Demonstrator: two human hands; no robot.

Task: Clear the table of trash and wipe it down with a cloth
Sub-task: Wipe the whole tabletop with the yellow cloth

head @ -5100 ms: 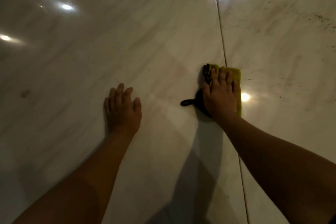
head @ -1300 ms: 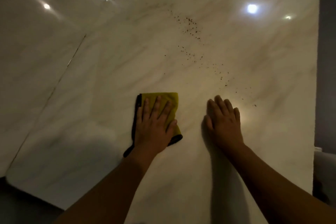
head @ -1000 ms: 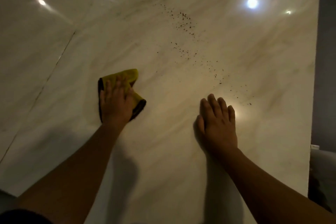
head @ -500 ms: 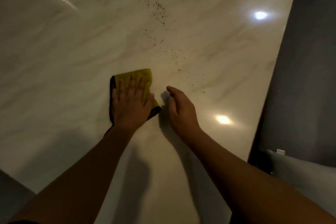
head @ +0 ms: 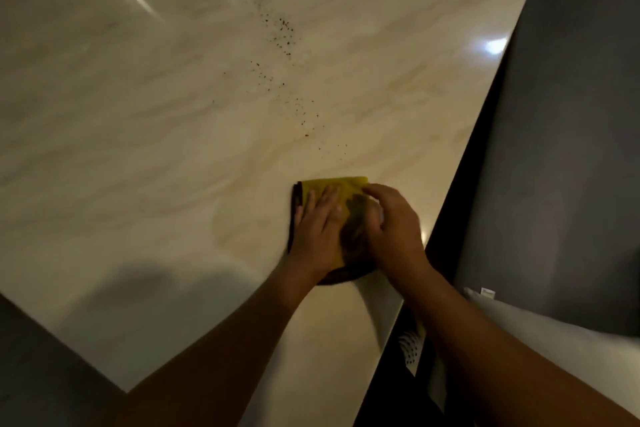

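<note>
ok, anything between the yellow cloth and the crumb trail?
Nothing. In the head view only a bare strip of table separates the yellow cloth from the nearest specks of the crumb trail.

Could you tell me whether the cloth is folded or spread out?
Folded: the yellow cloth forms a compact pad with a dark layer beneath.

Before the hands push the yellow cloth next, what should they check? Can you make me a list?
1. Cloth lying on the table: ok.
2. Left hand pressing flat on the cloth: ok.
3. Right hand really gripping the cloth: cannot tell, it is blurred.
4. Crumbs all gone: not ok, dark specks lie beyond the cloth.
5. Plenty of room before the edge: not ok, the right hand is close to it.
</note>
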